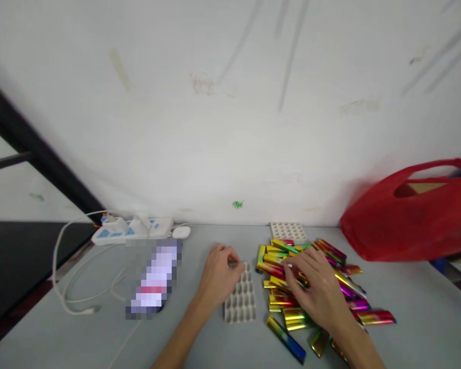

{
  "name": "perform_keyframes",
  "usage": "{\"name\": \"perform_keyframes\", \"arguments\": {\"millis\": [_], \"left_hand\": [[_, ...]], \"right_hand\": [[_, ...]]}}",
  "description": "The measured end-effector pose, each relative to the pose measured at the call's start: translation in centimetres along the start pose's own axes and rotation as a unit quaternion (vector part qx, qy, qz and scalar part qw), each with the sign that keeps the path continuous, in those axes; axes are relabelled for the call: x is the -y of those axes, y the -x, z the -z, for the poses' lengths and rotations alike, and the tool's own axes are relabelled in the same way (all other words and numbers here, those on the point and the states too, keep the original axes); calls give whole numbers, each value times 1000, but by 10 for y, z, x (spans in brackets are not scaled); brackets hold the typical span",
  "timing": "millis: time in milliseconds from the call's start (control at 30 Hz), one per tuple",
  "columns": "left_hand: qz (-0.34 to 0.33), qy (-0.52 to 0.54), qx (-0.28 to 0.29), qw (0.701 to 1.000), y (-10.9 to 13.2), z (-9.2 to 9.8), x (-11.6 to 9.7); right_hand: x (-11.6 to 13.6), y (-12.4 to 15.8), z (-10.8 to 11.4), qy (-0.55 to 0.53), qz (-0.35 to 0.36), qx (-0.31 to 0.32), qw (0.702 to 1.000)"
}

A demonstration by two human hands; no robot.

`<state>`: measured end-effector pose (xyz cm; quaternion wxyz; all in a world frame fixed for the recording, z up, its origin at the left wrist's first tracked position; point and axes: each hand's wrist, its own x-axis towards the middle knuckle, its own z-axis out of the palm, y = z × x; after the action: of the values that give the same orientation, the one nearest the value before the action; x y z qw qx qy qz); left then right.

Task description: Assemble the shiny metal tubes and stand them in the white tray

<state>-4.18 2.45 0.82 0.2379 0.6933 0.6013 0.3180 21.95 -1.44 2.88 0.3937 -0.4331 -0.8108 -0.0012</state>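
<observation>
A white tray with rows of small holes (241, 299) lies on the grey table in front of me. My left hand (217, 277) rests at its far left corner, fingers curled onto the tray's edge. To the right lies a pile of shiny rainbow-coloured metallic sticks (292, 302). My right hand (315, 288) lies palm down on top of that pile, fingers bent among the sticks; whether it grips one is hidden. A second holed white tray (289, 231) sits behind the pile by the wall.
A red plastic bag (411, 215) stands at the right against the wall. At the back left lie a white power strip (132, 229) with cables and a small white device (181, 232). A blurred-out flat object (155, 279) lies left of my left hand.
</observation>
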Motion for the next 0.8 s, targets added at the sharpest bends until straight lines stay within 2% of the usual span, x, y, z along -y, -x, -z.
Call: {"name": "perform_keyframes", "arguments": {"millis": [200,400,700,800], "left_hand": [[-66,17,95,993,0,15,5],[-82,40,157,983,0,23,10],[-99,104,249,958,5,0,-4],[-106,114,263,952,6,2,-4]], "right_hand": [[13,2,-2,-12,12,28,999],[31,2,-1,-50,13,71,996],[27,10,-10,-55,-20,102,993],[26,7,-8,-57,-19,96,993]]}}
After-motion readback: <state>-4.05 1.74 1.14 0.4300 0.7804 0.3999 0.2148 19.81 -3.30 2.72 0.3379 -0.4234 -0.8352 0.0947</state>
